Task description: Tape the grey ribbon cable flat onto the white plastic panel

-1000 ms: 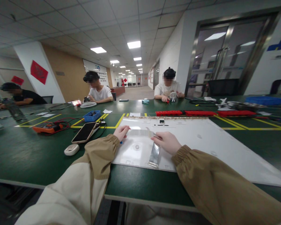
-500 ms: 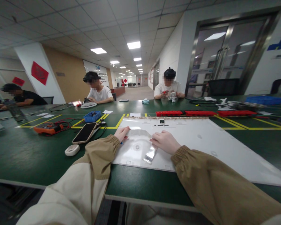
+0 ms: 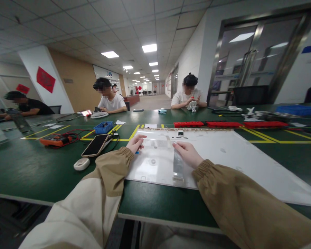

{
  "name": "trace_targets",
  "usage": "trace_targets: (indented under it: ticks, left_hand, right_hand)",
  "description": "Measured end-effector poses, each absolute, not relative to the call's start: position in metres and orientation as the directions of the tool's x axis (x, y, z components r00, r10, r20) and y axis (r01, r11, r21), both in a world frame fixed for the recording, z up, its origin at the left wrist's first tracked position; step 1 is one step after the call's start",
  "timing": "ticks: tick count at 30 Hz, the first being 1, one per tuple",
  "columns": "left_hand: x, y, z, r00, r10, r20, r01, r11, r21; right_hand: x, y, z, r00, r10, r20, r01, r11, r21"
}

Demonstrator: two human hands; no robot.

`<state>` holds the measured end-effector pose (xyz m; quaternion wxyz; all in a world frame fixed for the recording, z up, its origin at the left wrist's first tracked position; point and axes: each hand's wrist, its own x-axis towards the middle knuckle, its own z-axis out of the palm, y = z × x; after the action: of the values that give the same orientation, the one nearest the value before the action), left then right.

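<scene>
A thin, pale flat ribbon cable (image 3: 178, 168) spans my two hands above a large white panel (image 3: 209, 166). Its middle stretch is pale and hard to tell from the panel behind it. At its left end my left hand (image 3: 135, 143) holds it, with a small blue tab showing just under the fingers. My right hand (image 3: 188, 154) pinches the cable between thumb and fingers. Below that pinch a shiny silvery section hangs down toward the panel's near edge. The palm sides of both hands are hidden.
Left of the panel lie a phone (image 3: 95, 145), a white oval object (image 3: 81, 164), an orange multimeter (image 3: 55, 139) with red leads and a blue bin (image 3: 103, 127). Red strips (image 3: 223, 125) lie beyond the panel. Co-workers (image 3: 188, 95) sit across the green table (image 3: 54, 180).
My right hand has shifted slightly right, and the cable's shiny end has swung from slanting left to hanging almost straight. The left hand's fingers have spread slightly. The view has tilted a little.
</scene>
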<state>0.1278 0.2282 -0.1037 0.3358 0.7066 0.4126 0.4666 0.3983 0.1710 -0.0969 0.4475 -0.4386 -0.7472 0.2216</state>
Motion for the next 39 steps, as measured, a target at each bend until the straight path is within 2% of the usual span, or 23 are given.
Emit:
trace_targets:
  ticks: [6, 13, 15, 21, 24, 30, 35, 39]
  left_hand:
    - [0.125, 0.234, -0.109, 0.217, 0.871, 0.44, 0.367, -0.491, 0.79]
    - [0.122, 0.234, -0.111, 0.256, 0.864, 0.433, 0.611, -0.492, 0.62]
    - [0.121, 0.233, -0.109, 0.268, 0.864, 0.427, 0.673, -0.485, 0.558]
    - [0.121, 0.232, -0.104, 0.281, 0.872, 0.4, 0.786, -0.448, 0.426]
    - [0.121, 0.232, -0.104, 0.287, 0.873, 0.395, 0.813, -0.44, 0.382]
    - [0.119, 0.236, -0.107, 0.312, 0.861, 0.401, 0.822, -0.457, 0.341]
    - [0.117, 0.241, -0.111, 0.34, 0.849, 0.404, 0.804, -0.485, 0.343]
    - [0.116, 0.242, -0.112, 0.348, 0.843, 0.411, 0.788, -0.5, 0.358]
  right_hand:
    - [0.401, 0.174, -0.099, -0.198, 0.905, 0.376, 0.549, 0.42, -0.723]
    - [0.4, 0.17, -0.101, -0.239, 0.916, 0.324, 0.672, 0.396, -0.626]
    - [0.399, 0.168, -0.1, -0.26, 0.908, 0.328, 0.712, 0.409, -0.57]
    - [0.393, 0.161, -0.093, -0.299, 0.895, 0.332, 0.865, 0.401, -0.302]
    - [0.391, 0.16, -0.091, -0.291, 0.897, 0.333, 0.9, 0.375, -0.222]
    - [0.392, 0.162, -0.094, -0.271, 0.896, 0.353, 0.906, 0.361, -0.219]
    - [0.394, 0.164, -0.096, -0.243, 0.886, 0.396, 0.917, 0.343, -0.205]
    - [0.396, 0.166, -0.099, -0.209, 0.871, 0.445, 0.909, 0.34, -0.239]
